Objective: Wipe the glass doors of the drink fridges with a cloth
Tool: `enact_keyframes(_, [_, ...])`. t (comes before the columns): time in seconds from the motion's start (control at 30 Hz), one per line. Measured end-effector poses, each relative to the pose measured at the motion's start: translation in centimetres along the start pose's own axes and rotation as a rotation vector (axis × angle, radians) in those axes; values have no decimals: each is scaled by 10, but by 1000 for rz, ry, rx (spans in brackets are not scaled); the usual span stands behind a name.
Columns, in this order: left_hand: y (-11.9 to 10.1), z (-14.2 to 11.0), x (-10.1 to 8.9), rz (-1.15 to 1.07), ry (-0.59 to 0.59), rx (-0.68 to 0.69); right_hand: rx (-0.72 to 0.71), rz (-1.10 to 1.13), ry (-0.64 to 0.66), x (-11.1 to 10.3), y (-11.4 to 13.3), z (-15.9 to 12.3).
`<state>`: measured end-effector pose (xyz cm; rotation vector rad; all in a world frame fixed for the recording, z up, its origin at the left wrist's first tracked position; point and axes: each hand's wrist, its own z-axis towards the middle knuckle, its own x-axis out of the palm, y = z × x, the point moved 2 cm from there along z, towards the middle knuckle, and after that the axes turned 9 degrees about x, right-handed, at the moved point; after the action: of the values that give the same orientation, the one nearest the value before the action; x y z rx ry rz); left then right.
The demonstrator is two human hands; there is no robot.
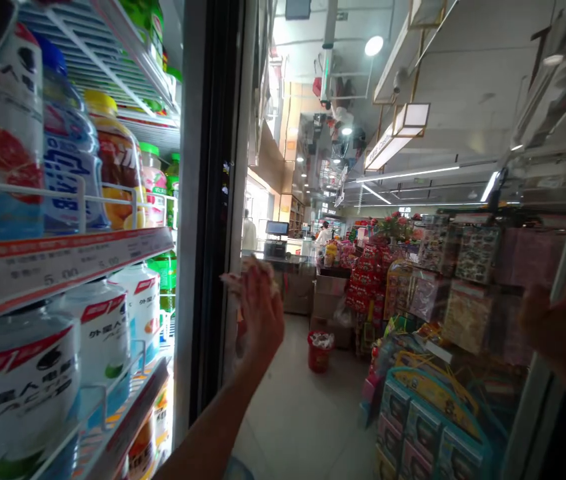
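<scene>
My left hand (263, 310) is raised before me with a pale, crumpled cloth (234, 283) under its fingers, pressed against the inside of a glass door (307, 393) near its hinge-side edge. The cloth is partly hidden by the hand. Over on the right, my right hand (565, 327), dark and blurred, grips the door's metal frame (545, 380) at its outer edge. To the left of the dark door seal (220, 200) is a lit drinks cooler, its wire shelves full of bottles.
White-labelled bottles (17, 393) and a price strip (67, 267) are close on the left. Through the glass I see a red bucket (320, 352), a cardboard box (330, 293), boxed toys (427, 427), hanging packets (467, 313) and a checkout monitor (277, 228). A person (325, 233) stands far back.
</scene>
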<state>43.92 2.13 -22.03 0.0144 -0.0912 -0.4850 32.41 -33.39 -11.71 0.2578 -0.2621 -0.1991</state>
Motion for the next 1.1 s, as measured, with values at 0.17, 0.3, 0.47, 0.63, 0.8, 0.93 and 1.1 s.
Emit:
enact_keyframes(0.17, [-56,0,21,-163,236,621,134,-3,29,21,-21,10])
enact_keyframes(0.3, [2,26,14,-12,-3,88,172,90,225,44,-65,20])
enact_keyframes(0.47, [-56,19,34,-117,190,356,578,-70,206,70,-117,26])
enact_keyframes(0.63, [-108,33,46,-236,261,733,366,-96,216,76,-127,19])
enact_keyframes(0.8, [-79,113,53,-103,-92,66,100,-5,109,64,-112,6])
enact_keyframes(0.93, [-183,91,74,-244,65,613,-143,8,106,48,-93,2])
enact_keyframes(1.1, [-231,124,100,-351,170,762,-399,-39,257,35,-81,-1])
